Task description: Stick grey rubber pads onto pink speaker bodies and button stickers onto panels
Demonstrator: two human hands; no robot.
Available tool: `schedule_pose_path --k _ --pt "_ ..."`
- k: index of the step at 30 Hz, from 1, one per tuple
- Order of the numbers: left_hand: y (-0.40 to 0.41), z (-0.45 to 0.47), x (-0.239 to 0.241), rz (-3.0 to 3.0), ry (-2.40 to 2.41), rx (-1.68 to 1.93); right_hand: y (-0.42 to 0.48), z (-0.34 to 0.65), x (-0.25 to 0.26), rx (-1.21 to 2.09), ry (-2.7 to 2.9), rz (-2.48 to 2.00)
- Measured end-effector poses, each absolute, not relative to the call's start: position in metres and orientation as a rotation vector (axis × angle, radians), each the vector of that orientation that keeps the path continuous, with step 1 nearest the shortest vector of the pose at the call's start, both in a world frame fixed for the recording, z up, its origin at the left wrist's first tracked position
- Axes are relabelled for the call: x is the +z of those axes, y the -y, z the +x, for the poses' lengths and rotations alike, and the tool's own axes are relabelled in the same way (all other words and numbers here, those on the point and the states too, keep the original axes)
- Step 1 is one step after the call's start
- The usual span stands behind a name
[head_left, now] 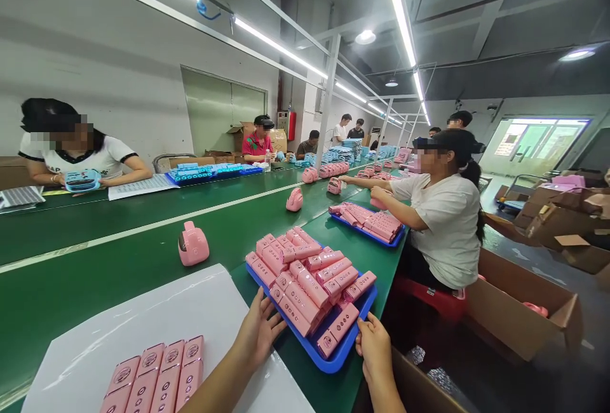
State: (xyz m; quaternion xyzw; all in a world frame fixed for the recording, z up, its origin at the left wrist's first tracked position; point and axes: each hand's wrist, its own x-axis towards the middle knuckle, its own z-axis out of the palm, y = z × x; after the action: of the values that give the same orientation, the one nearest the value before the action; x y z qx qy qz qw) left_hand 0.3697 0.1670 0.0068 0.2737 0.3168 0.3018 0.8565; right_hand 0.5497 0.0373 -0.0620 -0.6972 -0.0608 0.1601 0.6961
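A blue tray (328, 362) heaped with pink oblong casings (305, 286) lies between my hands, near the bench's right edge. My left hand (255, 333) supports the tray's left side, thumb near the rim and fingers reaching toward its underside. At the right rim, my right hand (374, 343) grips the tray with thumb and bent fingers. The casings bear a round emblem and a row of small icons. Several more pink casings (159, 375) lie side by side on a white sheet (143, 311) at lower left.
A pink rounded device (193, 244) stands on the green bench (119, 260), another (294, 199) farther along. A co-worker (443, 216) sits at the right by a second loaded blue tray (366, 225). Cardboard boxes (524, 305) stand on the floor. Another person (81, 152) works across the bench.
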Motion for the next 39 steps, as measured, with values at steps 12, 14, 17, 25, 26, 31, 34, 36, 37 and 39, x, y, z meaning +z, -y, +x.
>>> schedule_pose_path --k 12,14,17,25,26,31,34,36,37,39 --pt "-0.183 0.446 0.0 0.547 -0.554 0.625 -0.054 0.612 -0.047 0.081 0.184 -1.961" --pt "-0.188 0.464 -0.001 0.539 -0.549 0.622 -0.06 0.626 -0.045 0.051 0.157 -2.01" --pt "-0.196 0.489 -0.003 0.53 -0.54 0.618 -0.069 0.649 -0.044 0.02 0.119 -2.073" --pt "-0.215 0.542 -0.007 0.525 -0.464 0.607 -0.084 0.695 -0.041 0.016 0.077 -2.189" --pt "-0.218 0.546 -0.007 0.528 -0.456 0.602 -0.085 0.698 -0.041 0.02 0.07 -2.2" --pt "-0.226 0.564 -0.009 0.547 -0.44 0.584 -0.09 0.714 -0.039 0.039 0.06 -2.238" --pt "-0.228 0.57 -0.009 0.561 -0.444 0.583 -0.092 0.721 -0.039 0.038 0.043 -2.235" --pt "-0.228 0.572 -0.008 0.575 -0.447 0.579 -0.093 0.724 -0.04 0.03 0.025 -2.216" --pt "-0.228 0.573 -0.008 0.586 -0.451 0.577 -0.093 0.725 -0.04 0.024 0.018 -2.201" --pt "-0.228 0.574 -0.007 0.617 -0.474 0.576 -0.093 0.724 -0.041 0.007 0.002 -2.159"
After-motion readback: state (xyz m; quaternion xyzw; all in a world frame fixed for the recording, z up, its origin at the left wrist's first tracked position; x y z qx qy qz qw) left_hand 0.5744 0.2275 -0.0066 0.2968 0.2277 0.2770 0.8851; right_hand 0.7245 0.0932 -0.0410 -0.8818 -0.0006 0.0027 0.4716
